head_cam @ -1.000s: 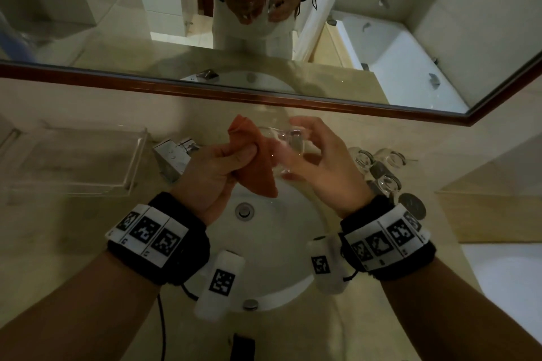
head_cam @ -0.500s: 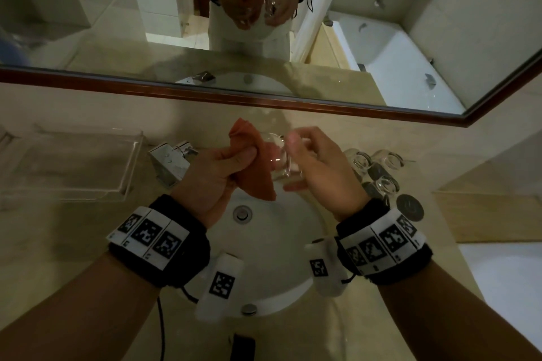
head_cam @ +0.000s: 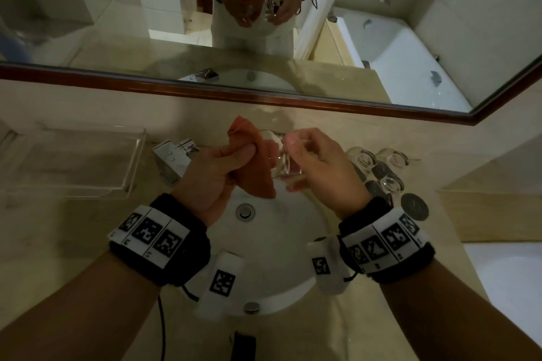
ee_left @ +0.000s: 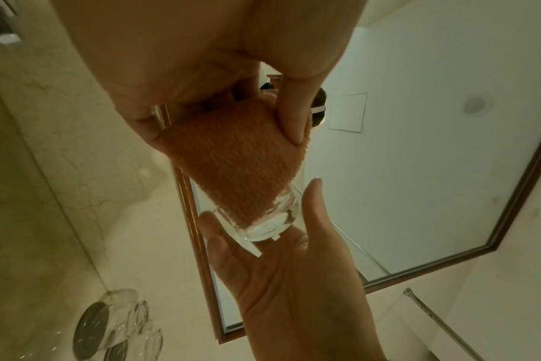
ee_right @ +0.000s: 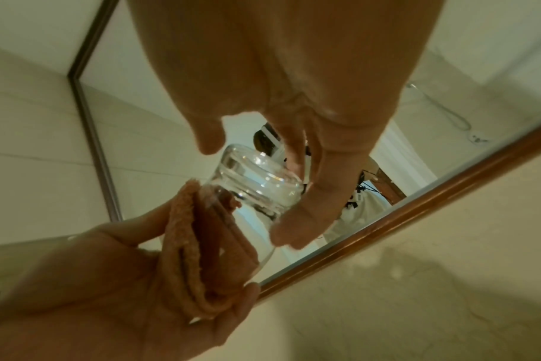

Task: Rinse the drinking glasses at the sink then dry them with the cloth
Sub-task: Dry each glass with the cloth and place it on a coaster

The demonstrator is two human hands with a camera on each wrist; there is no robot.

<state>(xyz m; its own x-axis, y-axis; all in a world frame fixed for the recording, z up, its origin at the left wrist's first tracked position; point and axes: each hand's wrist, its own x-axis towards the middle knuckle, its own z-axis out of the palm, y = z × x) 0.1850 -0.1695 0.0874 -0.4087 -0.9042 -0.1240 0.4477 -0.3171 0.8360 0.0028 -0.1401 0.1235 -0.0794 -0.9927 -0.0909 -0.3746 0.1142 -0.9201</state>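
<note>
Over the white sink [head_cam: 272,278] my right hand [head_cam: 318,167] grips a clear drinking glass [head_cam: 280,161] by its thick base, lying sideways. My left hand [head_cam: 217,170] pinches an orange cloth [head_cam: 252,161] against the glass's open end. In the left wrist view the cloth [ee_left: 235,166] is wrapped over the glass [ee_left: 269,219], with only the base showing against my right palm. In the right wrist view my thumb and fingers hold the base of the glass [ee_right: 256,178], and folds of the cloth [ee_right: 201,244] lie inside and outside the rim.
Several more clear glasses [head_cam: 378,170] and a round dark coaster [head_cam: 414,206] stand on the beige counter to the right of the sink. A chrome tap [head_cam: 176,158] is at the left rear, a clear acrylic tray [head_cam: 73,161] further left. A framed mirror [head_cam: 264,23] is behind.
The glass has turned in my right hand and both hands have shifted slightly nearer each other; the cloth stays pressed on the glass.
</note>
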